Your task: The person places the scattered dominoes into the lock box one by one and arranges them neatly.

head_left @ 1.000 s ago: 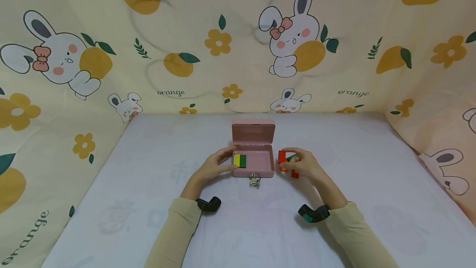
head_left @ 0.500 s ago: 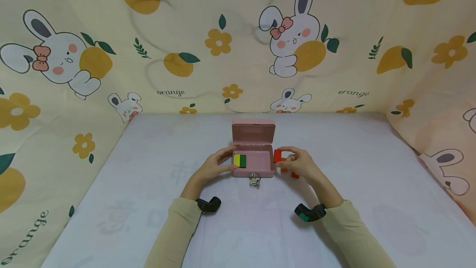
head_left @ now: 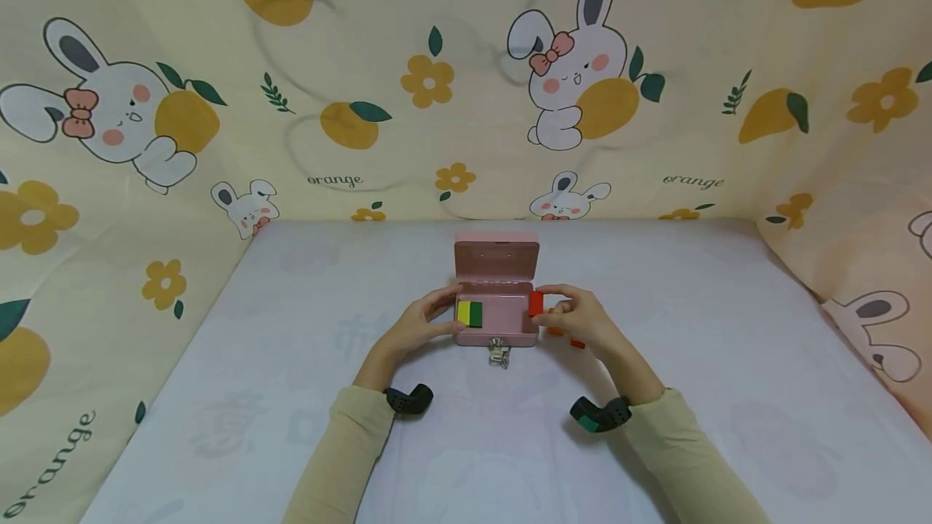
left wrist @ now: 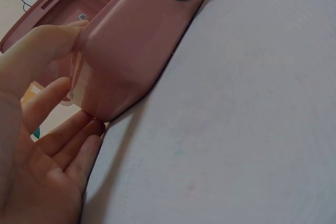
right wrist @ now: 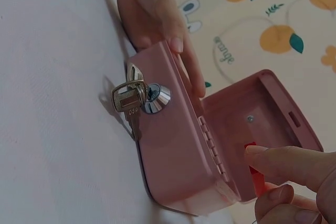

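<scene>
A small pink metal cash box (head_left: 510,339) stands on the table with its lid (head_left: 497,263) raised. Inside, at the left end, a yellow block (head_left: 463,314) and a green block (head_left: 476,314) lie side by side. My left hand (head_left: 417,325) grips the box's left end, thumb at the rim and fingers along the side wall. Between thumb and fingertips my right hand (head_left: 588,319) pinches a red block (head_left: 535,304), held over the box's right rim. In the right wrist view this red block (right wrist: 258,182) shows edge-on and narrow.
Partly covered by my right hand, an orange block (head_left: 555,331) and a red-orange block (head_left: 578,344) lie right of the box. Keys (right wrist: 129,103) hang from the lock (right wrist: 158,99) on the box's front. A patterned cloth (head_left: 429,128) forms the backdrop behind the table.
My right hand has moved left with the red block, from beside the box to over its right rim. A green piece seen near that hand is now hidden. My left hand stays put.
</scene>
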Demonstrator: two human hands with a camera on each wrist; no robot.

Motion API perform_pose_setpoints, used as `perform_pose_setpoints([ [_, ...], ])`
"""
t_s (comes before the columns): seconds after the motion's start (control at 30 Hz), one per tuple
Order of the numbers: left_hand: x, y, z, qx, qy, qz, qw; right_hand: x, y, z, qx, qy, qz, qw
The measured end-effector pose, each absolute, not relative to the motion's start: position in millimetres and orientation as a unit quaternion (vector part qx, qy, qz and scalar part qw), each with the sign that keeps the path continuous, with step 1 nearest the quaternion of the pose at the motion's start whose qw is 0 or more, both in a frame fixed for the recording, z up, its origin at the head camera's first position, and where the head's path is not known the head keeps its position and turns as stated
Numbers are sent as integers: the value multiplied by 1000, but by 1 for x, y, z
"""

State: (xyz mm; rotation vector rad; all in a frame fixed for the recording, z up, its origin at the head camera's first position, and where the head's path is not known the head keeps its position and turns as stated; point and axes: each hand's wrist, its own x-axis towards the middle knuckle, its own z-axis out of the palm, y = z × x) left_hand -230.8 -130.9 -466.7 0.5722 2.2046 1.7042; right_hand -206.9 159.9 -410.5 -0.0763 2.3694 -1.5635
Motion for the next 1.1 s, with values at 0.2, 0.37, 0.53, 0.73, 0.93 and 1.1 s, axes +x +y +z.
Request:
perform_pose_setpoints([
  [0.2,-231,-131,-467,196,768,591,149,-208,156,-411,-18,825,-542,158],
  [0.37,-230,-131,-465,198,767,592,148,-209,153,-411,-30,825,-542,155],
  [0.53,-230,-131,-465,199,765,594,148,-211,151,-412,-53,827,-541,144],
  [0.73,-230,-131,-466,201,763,596,150,-212,147,-412,-62,822,-546,151],
  [0.93,-230,-131,-465,201,762,597,151,-211,141,-409,-48,820,-547,159],
  [1.1,-229,-131,-464,200,761,598,152,-213,136,-410,-41,816,-554,161],
])
